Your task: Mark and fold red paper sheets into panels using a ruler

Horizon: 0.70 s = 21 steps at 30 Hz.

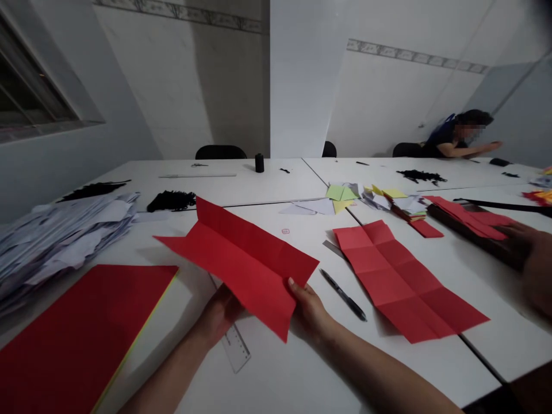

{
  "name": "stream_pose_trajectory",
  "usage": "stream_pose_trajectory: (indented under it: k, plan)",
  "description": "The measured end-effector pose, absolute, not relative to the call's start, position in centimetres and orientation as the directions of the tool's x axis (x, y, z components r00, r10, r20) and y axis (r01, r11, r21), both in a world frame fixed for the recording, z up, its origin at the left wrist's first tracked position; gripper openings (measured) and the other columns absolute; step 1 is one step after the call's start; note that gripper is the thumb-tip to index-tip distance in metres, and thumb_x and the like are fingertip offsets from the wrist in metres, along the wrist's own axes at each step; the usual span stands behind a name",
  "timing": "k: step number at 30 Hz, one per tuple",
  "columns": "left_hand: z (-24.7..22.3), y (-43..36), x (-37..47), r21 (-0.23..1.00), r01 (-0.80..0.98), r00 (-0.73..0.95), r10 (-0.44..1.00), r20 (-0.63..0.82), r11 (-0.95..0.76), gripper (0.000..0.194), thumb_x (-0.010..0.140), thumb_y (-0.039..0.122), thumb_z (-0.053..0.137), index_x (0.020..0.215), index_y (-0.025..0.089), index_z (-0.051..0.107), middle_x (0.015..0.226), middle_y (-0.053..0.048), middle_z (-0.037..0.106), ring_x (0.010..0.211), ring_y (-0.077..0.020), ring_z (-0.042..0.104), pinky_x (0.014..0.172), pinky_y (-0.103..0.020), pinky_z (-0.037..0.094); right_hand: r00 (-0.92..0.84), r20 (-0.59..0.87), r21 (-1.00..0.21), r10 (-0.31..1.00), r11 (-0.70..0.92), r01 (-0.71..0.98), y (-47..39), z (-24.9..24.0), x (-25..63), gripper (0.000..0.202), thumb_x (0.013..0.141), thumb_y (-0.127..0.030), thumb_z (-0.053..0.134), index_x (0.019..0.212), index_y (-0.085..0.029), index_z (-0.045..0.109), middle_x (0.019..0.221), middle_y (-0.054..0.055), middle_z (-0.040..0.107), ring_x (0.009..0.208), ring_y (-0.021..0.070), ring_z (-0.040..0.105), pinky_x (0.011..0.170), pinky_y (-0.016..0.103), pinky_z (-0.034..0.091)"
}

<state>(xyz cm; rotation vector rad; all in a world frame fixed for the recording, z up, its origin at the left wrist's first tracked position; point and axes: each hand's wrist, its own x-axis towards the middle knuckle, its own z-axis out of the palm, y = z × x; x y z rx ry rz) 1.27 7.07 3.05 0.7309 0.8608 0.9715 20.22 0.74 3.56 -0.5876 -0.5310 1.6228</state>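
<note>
- While I watch, the right hand (309, 309) pinches a folded red sheet (250, 261), thumb on top, holding it up over the white table (280, 379).
- The left hand (223, 313) sits beneath the sheet's near edge; I can't tell how its fingers are set, since the paper hides them.
- Below lies a clear ruler (236, 348); to the right, a pen (344, 295) and a creased red paper (407, 282).
</note>
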Motion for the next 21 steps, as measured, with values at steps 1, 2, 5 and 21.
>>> stream_pose_trajectory:
  k: [1,2,5,21]
  plan:
    - [3.2,7.0,1.4,0.824,-0.409,0.343,0.903,-0.259,0.392,0.023,0.08,0.031,0.072,0.101,0.027,0.066,0.099,-0.001,0.07,0.093,-0.0207,0.065,0.078,-0.032,0.055,-0.096,-0.067,-0.654,0.993,-0.116,-0.748,0.8,3.5,20.2,0.046,0.078,-0.048,0.072,0.112,-0.017,0.065,0.118,0.013,0.069,0.104,0.028,0.067,0.1,0.046,0.046]
    - [3.4,7.1,1.5,0.813,-0.426,0.375,0.895,-0.241,0.397,0.024,0.081,0.032,0.071,0.104,0.027,0.066,0.104,-0.002,0.07,0.097,-0.021,0.064,0.082,-0.032,0.055,-0.099,-0.062,-0.666,0.993,-0.115,-0.737,0.8,3.4,20.1,0.047,0.077,-0.048,0.073,0.112,-0.018,0.066,0.118,0.013,0.069,0.105,0.0284,0.066,0.1,0.047,0.046]
    - [3.4,7.4,1.6,0.779,-0.455,0.41,0.878,-0.247,0.432,0.022,0.083,0.031,0.069,0.104,0.025,0.066,0.103,-0.002,0.069,0.094,-0.0194,0.064,0.081,-0.031,0.055,-0.135,-0.051,-0.723,0.99,-0.13,-0.679,0.8,3.1,20.1,0.046,0.076,-0.047,0.073,0.112,-0.018,0.067,0.115,0.012,0.07,0.106,0.0289,0.066,0.099,0.047,0.046]
    - [5.4,7.2,0.9,0.701,-0.504,0.383,0.858,-0.342,0.504,0.078,0.062,0.076,0.068,0.119,0.023,0.062,0.115,-0.011,0.069,0.111,-0.0341,0.062,0.085,-0.044,0.056,0.0,0.002,-0.835,1.0,0.002,-0.55,1.2,1.1,20.7,0.051,0.078,-0.051,0.07,0.124,-0.029,0.061,0.137,0.003,0.058,0.128,0.0255,0.052,0.108,0.044,0.039]
